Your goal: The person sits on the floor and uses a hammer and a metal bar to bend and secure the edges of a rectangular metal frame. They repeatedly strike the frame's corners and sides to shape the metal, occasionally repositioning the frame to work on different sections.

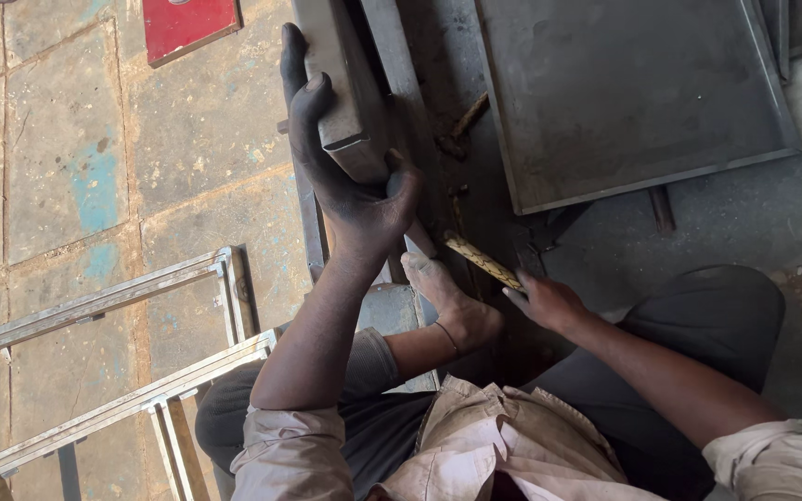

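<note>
Centre of frame: left hand point(350, 176), grimy, wraps the near end of a grey metal box section point(341, 79) that runs up toward the top edge; fingers along its left face, thumb hooked over the right. Bare foot point(438, 283) braces just below it. Right hand point(545, 299), right of centre, fingers closed round the lower end of a yellowish twisted rod point(480, 260) that angles up-left toward the section. Flat steel sheet point(624, 93) fills upper right; welded frame point(104, 371) lies lower left on paving slabs point(48, 139). Judgement: steady grip and foot pressure matter most; keep thumb clear of the rod tip, section held square.
</note>
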